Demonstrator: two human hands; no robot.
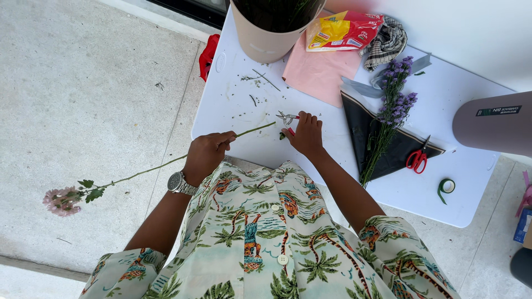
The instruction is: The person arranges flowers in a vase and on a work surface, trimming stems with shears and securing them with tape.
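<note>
Person at a white surface point(233, 105) holding a long flower stem and reaching for small snips.

Nearest, the left hand point(208, 152) is clenched around a green stem point(149, 169); its pink bloom point(62, 200) hangs off the surface at eight o'clock. Just past it, at one o'clock, the right hand point(305, 134) rests fingers on red-handled snips point(287, 118). Farther off at three o'clock lie purple flowers point(394, 105) on black paper point(363, 130), with red scissors point(417, 159) beside them.

white table point(233, 105), red scissors point(417, 160), tape roll point(446, 186)
</note>
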